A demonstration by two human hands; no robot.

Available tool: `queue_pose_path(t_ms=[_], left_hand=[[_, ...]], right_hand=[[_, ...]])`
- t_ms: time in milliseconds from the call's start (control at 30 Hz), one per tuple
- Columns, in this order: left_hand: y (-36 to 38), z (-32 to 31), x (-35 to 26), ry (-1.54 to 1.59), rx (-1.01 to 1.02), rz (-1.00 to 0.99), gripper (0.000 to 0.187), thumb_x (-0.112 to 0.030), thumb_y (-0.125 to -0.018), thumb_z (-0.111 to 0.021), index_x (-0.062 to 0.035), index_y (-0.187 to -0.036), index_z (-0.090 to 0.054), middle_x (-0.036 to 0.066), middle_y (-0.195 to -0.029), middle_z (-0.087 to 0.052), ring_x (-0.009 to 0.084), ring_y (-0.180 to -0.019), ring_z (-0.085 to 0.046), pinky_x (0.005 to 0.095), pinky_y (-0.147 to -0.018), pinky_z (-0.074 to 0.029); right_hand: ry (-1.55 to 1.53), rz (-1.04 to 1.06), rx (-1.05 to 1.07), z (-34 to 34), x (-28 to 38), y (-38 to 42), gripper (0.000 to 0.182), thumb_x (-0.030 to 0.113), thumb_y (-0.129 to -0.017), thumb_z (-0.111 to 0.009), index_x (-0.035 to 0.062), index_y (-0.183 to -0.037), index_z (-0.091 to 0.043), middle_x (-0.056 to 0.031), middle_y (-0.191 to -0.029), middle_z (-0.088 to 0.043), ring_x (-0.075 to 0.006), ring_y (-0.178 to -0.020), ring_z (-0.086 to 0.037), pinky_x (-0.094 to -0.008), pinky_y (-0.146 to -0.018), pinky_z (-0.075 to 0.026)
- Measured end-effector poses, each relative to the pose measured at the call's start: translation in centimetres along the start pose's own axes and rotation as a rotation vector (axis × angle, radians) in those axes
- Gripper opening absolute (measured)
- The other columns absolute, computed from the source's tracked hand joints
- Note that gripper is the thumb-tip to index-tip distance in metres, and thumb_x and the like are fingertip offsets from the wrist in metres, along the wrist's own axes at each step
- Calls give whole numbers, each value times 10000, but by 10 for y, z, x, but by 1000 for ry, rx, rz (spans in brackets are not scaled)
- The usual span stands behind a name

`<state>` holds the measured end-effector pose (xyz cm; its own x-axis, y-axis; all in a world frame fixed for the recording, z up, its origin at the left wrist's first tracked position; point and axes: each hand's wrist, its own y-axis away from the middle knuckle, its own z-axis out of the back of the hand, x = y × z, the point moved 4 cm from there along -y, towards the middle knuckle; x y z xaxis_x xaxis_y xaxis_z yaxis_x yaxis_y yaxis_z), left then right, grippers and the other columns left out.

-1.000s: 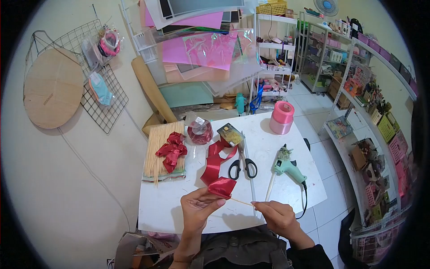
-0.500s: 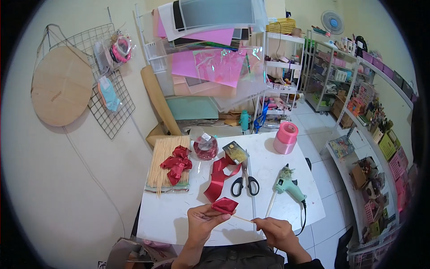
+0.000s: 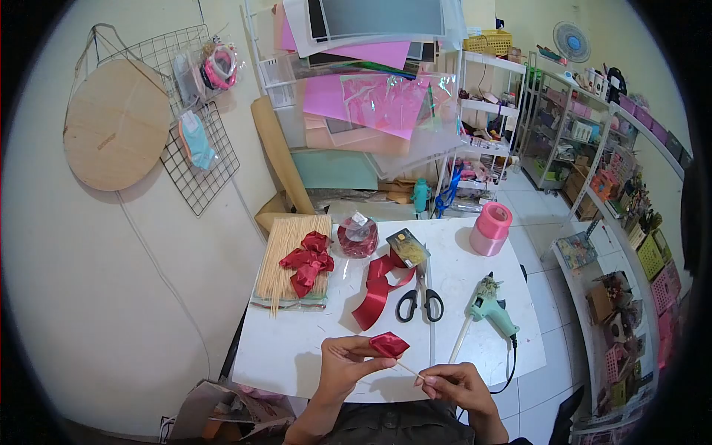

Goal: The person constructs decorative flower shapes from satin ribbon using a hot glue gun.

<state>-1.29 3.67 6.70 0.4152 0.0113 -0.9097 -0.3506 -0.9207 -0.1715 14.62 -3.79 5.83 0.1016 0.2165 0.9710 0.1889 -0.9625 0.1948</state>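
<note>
My left hand (image 3: 343, 367) is closed around a folded red satin ribbon bud (image 3: 390, 344), its thumb pressed near the base. From the bud a thin wooden skewer (image 3: 409, 369) slants down to the right. Its lower end is pinched between the fingertips of my right hand (image 3: 461, 390). Just beyond the bud lies a loose strip of red ribbon (image 3: 365, 302), beside black-handled scissors (image 3: 420, 304). A mint glue gun (image 3: 495, 314) with a glue stick in its back rests farther right.
Several skewers (image 3: 285, 245) lie in a bundle at the table's left, with folded red ribbon pieces (image 3: 308, 265) on top. A red ribbon roll (image 3: 357, 239), a small card packet (image 3: 407, 248) and pink ribbon rolls (image 3: 491, 230) stand along the back. Shelves (image 3: 593, 297) line the right.
The whole view has shifted, so the scene sits farther right. My right hand has come a little closer to the left and lower, and the skewer slants more steeply. Both hands keep their hold.
</note>
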Motion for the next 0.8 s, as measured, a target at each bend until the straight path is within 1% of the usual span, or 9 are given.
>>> queue_pose_path(t_ms=[33, 167, 233, 467, 567, 633, 667, 733, 800], left_hand=[[0, 0, -1, 16, 14, -11, 247, 78, -581, -677, 76, -815, -598, 144, -760, -615, 143, -685, -589, 250, -668, -463], [0, -2, 2, 108, 19, 18, 270, 92, -563, -678, 78, -819, -595, 148, -758, -614, 152, -679, -594, 250, -668, -464], [0, -1, 5, 143, 27, 30, 273, 94, -566, -674, 79, -826, -593, 150, -755, -614, 156, -676, -596, 251, -668, -465], [0, -1, 11, 264, 42, 21, 253, 91, -592, -653, 71, -835, -588, 152, -747, -612, 169, -679, -602, 254, -672, -471], [0, -2, 14, 297, 42, 9, 255, 90, -593, -652, 65, -838, -586, 149, -759, -612, 168, -686, -602, 253, -670, -473], [0, -1, 18, 328, 56, 9, 260, 95, -593, -650, 60, -842, -583, 146, -760, -612, 167, -690, -602, 253, -671, -473], [0, -1, 20, 358, 69, 10, 265, 100, -592, -647, 55, -845, -580, 143, -760, -612, 166, -694, -601, 253, -672, -474], [0, -1, 24, 408, 90, 32, 270, 99, -589, -650, 45, -841, -569, 138, -754, -612, 167, -697, -602, 258, -672, -476], [0, -2, 27, 458, 109, 56, 276, 98, -585, -654, 35, -836, -558, 134, -747, -611, 167, -700, -603, 262, -673, -478]], right_hand=[[-61, -66, 27, -1, -2, 0, 186, 115, -836, -463, -12, -885, -590, 4, -581, -477, -42, -489, -386, -158, -427, -262], [-166, -113, 70, -3, -13, -2, 184, 112, -830, -472, -28, -880, -581, -4, -573, -472, -39, -494, -382, -156, -425, -252], [-335, -82, 99, -5, -15, -4, 169, 62, -809, -483, -89, -824, -557, -50, -553, -468, -42, -447, -348, -166, -388, -222], [-577, -191, 246, -8, -27, -9, 151, 56, -811, -470, -86, -797, -520, -42, -536, -425, -36, -424, -312, -162, -356, -201], [-620, -223, 330, -12, -37, -11, 170, 98, -830, -459, -67, -855, -494, -5, -554, -387, -13, -428, -263, -146, -357, -167], [-762, -291, 349, -14, -39, -12, 154, 67, -810, -472, -84, -782, -480, -10, -519, -383, -23, -396, -289, -146, -342, -194], [-762, -292, 348, -13, -43, -14, 154, 67, -810, -472, -84, -782, -480, -10, -519, -383, -23, -396, -289, -146, -342, -194], [-956, -362, 568, -19, -48, -13, 145, 80, -816, -464, -50, -757, -436, 10, -515, -359, -12, -386, -283, -146, -334, -200], [-1040, -406, 629, -23, -49, -13, 146, 89, -821, -458, -33, -750, -418, 12, -516, -356, -6, -384, -281, -146, -332, -198]])
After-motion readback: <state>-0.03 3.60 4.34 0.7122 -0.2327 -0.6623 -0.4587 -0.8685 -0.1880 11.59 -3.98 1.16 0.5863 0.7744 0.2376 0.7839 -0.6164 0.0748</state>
